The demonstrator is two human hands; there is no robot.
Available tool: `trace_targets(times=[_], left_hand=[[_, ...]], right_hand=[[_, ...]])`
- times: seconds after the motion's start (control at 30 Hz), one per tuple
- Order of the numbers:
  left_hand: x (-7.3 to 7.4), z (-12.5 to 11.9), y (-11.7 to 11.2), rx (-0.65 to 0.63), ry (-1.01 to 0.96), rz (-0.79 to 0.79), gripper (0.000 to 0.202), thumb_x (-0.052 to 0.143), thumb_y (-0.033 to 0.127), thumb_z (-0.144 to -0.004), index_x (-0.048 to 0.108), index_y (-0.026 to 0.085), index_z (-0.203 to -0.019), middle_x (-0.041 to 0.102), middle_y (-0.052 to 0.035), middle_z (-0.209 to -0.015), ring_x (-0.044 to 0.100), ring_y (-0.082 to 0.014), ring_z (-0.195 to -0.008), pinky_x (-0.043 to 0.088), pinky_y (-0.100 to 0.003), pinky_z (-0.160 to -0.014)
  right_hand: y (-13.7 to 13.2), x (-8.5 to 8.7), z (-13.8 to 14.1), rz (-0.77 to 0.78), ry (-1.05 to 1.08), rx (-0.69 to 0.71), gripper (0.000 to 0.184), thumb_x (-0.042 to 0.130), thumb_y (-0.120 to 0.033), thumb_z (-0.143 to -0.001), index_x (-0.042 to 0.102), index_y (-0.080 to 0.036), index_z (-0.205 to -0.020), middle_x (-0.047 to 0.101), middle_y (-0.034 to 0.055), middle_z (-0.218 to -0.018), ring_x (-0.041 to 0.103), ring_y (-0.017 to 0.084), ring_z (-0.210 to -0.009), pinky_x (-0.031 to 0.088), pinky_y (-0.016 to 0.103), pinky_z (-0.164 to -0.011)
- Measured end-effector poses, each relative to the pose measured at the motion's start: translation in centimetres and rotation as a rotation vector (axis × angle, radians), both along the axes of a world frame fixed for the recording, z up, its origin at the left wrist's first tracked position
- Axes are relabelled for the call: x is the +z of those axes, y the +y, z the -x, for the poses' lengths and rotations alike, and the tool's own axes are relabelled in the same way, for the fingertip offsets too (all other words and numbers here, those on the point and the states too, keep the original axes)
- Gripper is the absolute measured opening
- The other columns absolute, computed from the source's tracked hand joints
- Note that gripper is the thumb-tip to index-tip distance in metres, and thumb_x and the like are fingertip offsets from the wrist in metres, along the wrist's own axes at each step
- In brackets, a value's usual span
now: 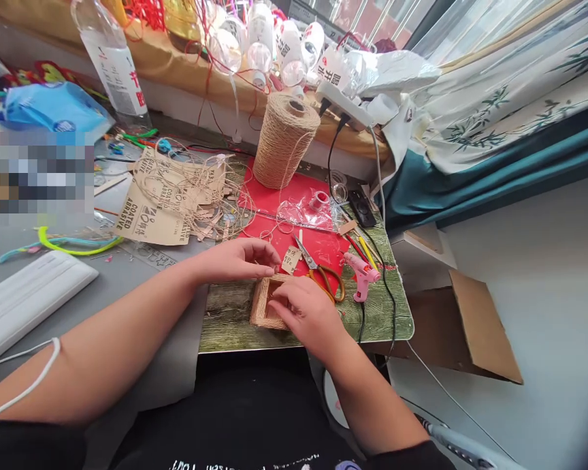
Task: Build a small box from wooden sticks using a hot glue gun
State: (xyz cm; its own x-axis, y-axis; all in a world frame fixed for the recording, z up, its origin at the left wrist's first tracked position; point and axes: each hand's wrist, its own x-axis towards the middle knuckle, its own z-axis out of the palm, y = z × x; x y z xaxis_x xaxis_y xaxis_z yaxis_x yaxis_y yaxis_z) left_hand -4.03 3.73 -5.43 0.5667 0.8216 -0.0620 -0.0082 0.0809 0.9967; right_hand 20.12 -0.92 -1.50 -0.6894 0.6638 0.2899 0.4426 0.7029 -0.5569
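A small open box [261, 312] wrapped in twine sits near the table's front edge. My left hand [242, 261] is just above its far left corner, fingers curled and thumb close to the fingertips. Anything in that pinch is too small to make out. Over the box's right part lies my right hand [310, 318], fingers bent and thumb drawn in above the opening; it hides much of the box, and what it may hold cannot be seen. Scissors with orange-brown handles [343, 287] and a printed paper scrap [291, 260] lie just beyond my hands.
A big twine spool [285, 143] stands on red sheets [255, 228]. On the right are a pink glue gun [362, 274] and its cord. Brown abrasive sheets [151, 215] with tangled twine lie left. A power strip [345, 104] is behind; a cardboard box [485, 326] stands right.
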Motion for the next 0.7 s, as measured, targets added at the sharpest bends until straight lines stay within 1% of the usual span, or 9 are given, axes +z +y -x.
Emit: trace_targets(times=[0.07, 0.1, 0.2, 0.27, 0.33, 0.43, 0.5, 0.6, 0.7], left_hand=[[-0.1, 0.0, -0.1, -0.004, 0.011, -0.025, 0.033, 0.082, 0.037, -0.086, 0.069, 0.019, -0.110, 0.073, -0.0041, -0.104, 0.067, -0.0158, -0.092, 0.056, -0.031, -0.086], [-0.2, -0.1, -0.1, -0.001, 0.018, -0.036, 0.033, 0.082, 0.037, -0.086, 0.069, 0.019, -0.111, 0.072, -0.0040, -0.103, 0.067, -0.0152, -0.090, 0.056, -0.030, -0.084], [-0.2, -0.2, -0.2, 0.002, 0.027, -0.040, 0.033, 0.083, 0.036, -0.085, 0.069, 0.019, -0.110, 0.072, -0.0040, -0.102, 0.066, -0.0149, -0.088, 0.056, -0.029, -0.081], [-0.2, -0.2, -0.2, 0.002, 0.024, -0.035, 0.033, 0.083, 0.035, -0.084, 0.070, 0.019, -0.109, 0.072, -0.0042, -0.101, 0.067, -0.0152, -0.088, 0.056, -0.030, -0.082], [-0.2, -0.2, -0.2, 0.005, 0.015, -0.031, 0.033, 0.084, 0.035, -0.083, 0.070, 0.019, -0.108, 0.072, -0.0047, -0.100, 0.067, -0.0157, -0.089, 0.057, -0.030, -0.082], [-0.4, -0.2, -0.1, 0.008, -0.014, -0.027, 0.034, 0.085, 0.034, -0.081, 0.072, 0.019, -0.109, 0.073, -0.0057, -0.101, 0.068, -0.0168, -0.091, 0.057, -0.031, -0.082], [-0.4, -0.1, -0.1, 0.011, -0.028, -0.030, 0.036, 0.086, 0.034, -0.080, 0.073, 0.019, -0.109, 0.074, -0.0066, -0.103, 0.069, -0.0178, -0.093, 0.058, -0.032, -0.083], [-0.3, -0.1, -0.1, 0.016, -0.030, -0.016, 0.036, 0.086, 0.035, -0.079, 0.073, 0.019, -0.108, 0.076, -0.0073, -0.105, 0.070, -0.0186, -0.095, 0.058, -0.033, -0.086], [-0.3, -0.1, 0.1, 0.059, -0.034, 0.043, 0.031, 0.080, 0.041, -0.085, 0.072, 0.019, -0.105, 0.078, -0.0074, -0.103, 0.072, -0.0182, -0.092, 0.058, -0.032, -0.082]], right_hand=[[0.3, -0.2, 0.1, -0.065, -0.008, 0.059, 0.013, 0.063, -0.017, -0.103, 0.071, -0.021, -0.113, 0.075, 0.0091, -0.102, 0.069, 0.024, -0.099, 0.058, 0.040, -0.091], [0.5, -0.2, 0.1, -0.102, -0.007, 0.093, 0.016, 0.061, -0.016, -0.104, 0.071, -0.020, -0.116, 0.075, 0.0095, -0.102, 0.069, 0.024, -0.099, 0.058, 0.041, -0.090], [0.7, -0.4, 0.0, -0.178, -0.018, 0.176, 0.019, 0.058, -0.014, -0.104, 0.072, -0.020, -0.114, 0.075, 0.0085, -0.095, 0.071, 0.025, -0.096, 0.059, 0.042, -0.089], [0.8, -0.4, 0.1, -0.182, -0.036, 0.194, 0.020, 0.057, -0.013, -0.104, 0.072, -0.021, -0.114, 0.075, 0.0085, -0.098, 0.071, 0.025, -0.099, 0.059, 0.043, -0.091], [0.6, -0.5, 0.2, -0.160, -0.039, 0.134, 0.020, 0.056, -0.012, -0.104, 0.071, -0.021, -0.114, 0.075, 0.0099, -0.103, 0.070, 0.026, -0.101, 0.059, 0.043, -0.092], [0.3, -0.5, 0.3, -0.127, 0.009, -0.038, 0.016, 0.055, -0.013, -0.103, 0.068, -0.020, -0.110, 0.072, 0.0118, -0.103, 0.067, 0.027, -0.100, 0.058, 0.044, -0.090], [0.1, -0.4, 0.2, -0.103, 0.080, -0.136, 0.014, 0.055, -0.013, -0.102, 0.066, -0.021, -0.108, 0.070, 0.0112, -0.102, 0.066, 0.026, -0.099, 0.058, 0.045, -0.090], [-0.1, 0.1, -0.3, -0.036, 0.221, -0.244, 0.012, 0.061, -0.013, -0.099, 0.066, -0.023, -0.103, 0.071, 0.0096, -0.106, 0.068, 0.026, -0.103, 0.056, 0.046, -0.095], [-0.4, 0.4, -1.3, 0.069, 0.355, -0.299, 0.010, 0.069, -0.014, -0.096, 0.067, -0.024, -0.096, 0.071, 0.0069, -0.101, 0.069, 0.024, -0.098, 0.057, 0.043, -0.091]])
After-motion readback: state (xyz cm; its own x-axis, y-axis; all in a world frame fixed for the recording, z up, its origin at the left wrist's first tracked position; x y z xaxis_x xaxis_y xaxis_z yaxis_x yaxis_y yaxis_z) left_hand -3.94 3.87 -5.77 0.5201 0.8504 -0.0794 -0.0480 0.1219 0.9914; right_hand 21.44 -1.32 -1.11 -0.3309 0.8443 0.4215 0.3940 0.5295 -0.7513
